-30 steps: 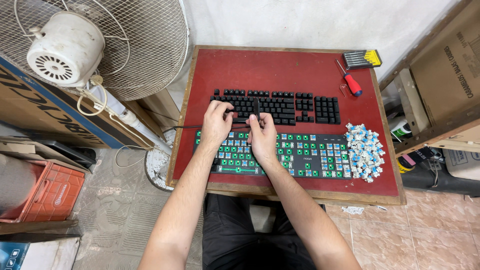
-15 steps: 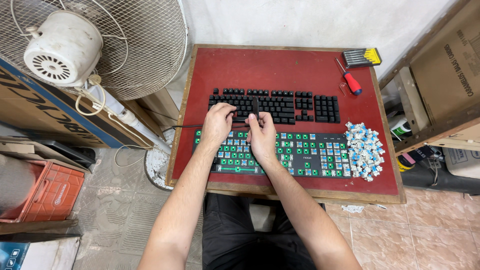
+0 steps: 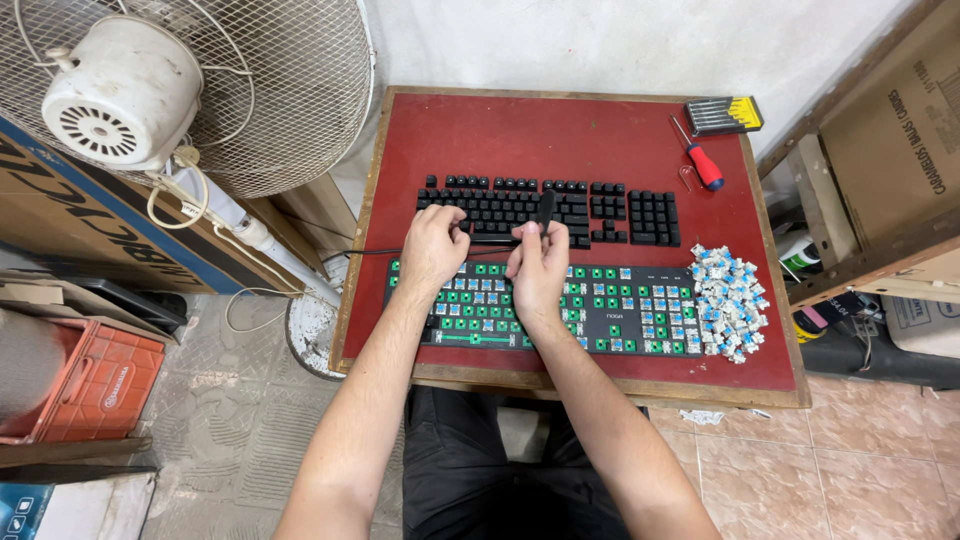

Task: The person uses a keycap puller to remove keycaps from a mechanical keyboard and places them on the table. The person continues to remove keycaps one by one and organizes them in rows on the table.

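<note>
Two keyboards lie side by side on the red table (image 3: 560, 125). Right hand (image 3: 538, 268) grips a black tool (image 3: 546, 210) upright over the stripped keyboard (image 3: 560, 308); left hand (image 3: 432, 248) rests curled, holding nothing visible, between both, touching the keycapped keyboard (image 3: 550, 208) beyond.

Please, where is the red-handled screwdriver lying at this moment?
In the head view, the red-handled screwdriver lies at the far right corner of the red table, just below the yellow case of small screwdrivers.
</note>
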